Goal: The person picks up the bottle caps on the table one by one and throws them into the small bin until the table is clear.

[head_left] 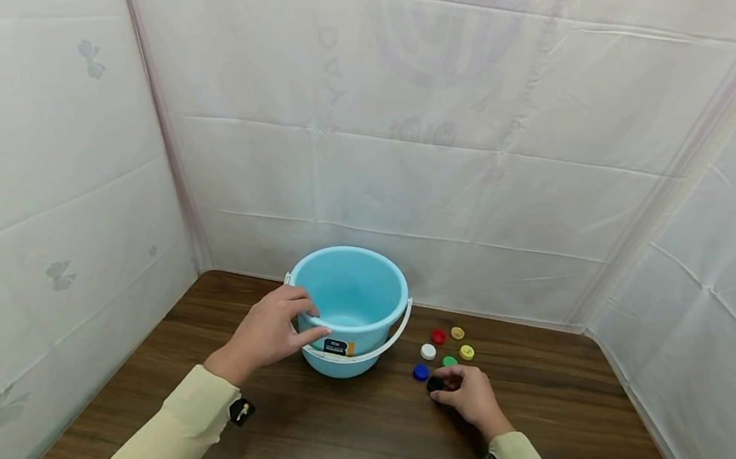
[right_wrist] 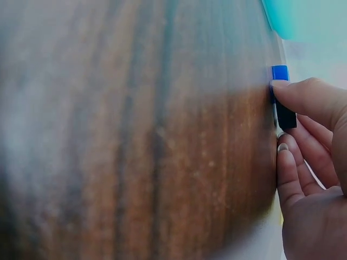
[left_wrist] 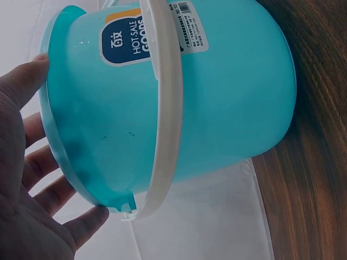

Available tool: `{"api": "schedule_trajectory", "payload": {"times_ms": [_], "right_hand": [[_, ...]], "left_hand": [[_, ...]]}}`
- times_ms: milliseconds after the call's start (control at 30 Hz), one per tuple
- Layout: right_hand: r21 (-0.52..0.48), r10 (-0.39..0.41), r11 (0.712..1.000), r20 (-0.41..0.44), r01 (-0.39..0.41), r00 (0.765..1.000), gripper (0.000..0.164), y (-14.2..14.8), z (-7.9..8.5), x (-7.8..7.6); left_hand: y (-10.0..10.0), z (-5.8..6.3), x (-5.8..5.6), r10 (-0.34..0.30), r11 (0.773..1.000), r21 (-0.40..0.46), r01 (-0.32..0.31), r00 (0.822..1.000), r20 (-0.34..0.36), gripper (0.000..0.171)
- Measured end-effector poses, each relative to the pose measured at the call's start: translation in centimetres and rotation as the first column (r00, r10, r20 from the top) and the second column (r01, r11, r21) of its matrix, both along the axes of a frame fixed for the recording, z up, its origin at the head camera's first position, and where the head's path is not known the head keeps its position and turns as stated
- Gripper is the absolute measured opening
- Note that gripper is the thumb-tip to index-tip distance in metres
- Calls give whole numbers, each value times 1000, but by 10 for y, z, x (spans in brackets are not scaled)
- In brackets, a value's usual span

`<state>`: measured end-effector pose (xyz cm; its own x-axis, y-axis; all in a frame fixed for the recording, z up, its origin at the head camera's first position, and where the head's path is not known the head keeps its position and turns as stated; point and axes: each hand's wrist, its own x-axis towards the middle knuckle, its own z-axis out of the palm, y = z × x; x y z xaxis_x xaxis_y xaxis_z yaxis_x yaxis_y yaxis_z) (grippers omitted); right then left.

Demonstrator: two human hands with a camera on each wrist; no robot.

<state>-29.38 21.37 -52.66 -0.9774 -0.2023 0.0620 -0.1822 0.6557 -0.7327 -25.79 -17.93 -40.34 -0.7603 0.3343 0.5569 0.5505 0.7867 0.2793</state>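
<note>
A light blue bucket (head_left: 367, 341) stands upright on the table, its white handle (left_wrist: 169, 119) hanging down the near side. My left hand (head_left: 264, 333) grips the bucket's rim at the near left, thumb on the outside and fingers over the inner side. To the right of the bucket, my right hand (head_left: 473, 397) pinches a black bottle cap (head_left: 435, 384) low over the table between thumb and fingers. A blue cap (head_left: 420, 372) lies just left of it, and a green cap (head_left: 450, 361) is close behind, partly covered by the fingers.
Behind these lie a white cap (head_left: 427, 351), a red cap (head_left: 438, 337), a yellow cap (head_left: 466, 353) and a darker yellow cap (head_left: 458, 333). The brown wooden table (head_left: 290, 433) meets white cloth walls (head_left: 454, 194) at the back and sides.
</note>
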Motion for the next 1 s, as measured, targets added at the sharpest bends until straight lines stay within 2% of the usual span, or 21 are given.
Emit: {"api": "schedule_trajectory", "payload": {"times_ms": [533, 1000], "right_hand": [[-93, -42, 995, -11, 41, 999, 30, -3, 6, 0], [-154, -35, 988, -14, 33, 999, 30, -2, 13, 0]], "left_hand": [[1, 0, 0, 2, 1000, -2, -2, 1000, -4, 27], [0, 0, 0, -1, 1000, 0, 1, 1000, -3, 26]]}}
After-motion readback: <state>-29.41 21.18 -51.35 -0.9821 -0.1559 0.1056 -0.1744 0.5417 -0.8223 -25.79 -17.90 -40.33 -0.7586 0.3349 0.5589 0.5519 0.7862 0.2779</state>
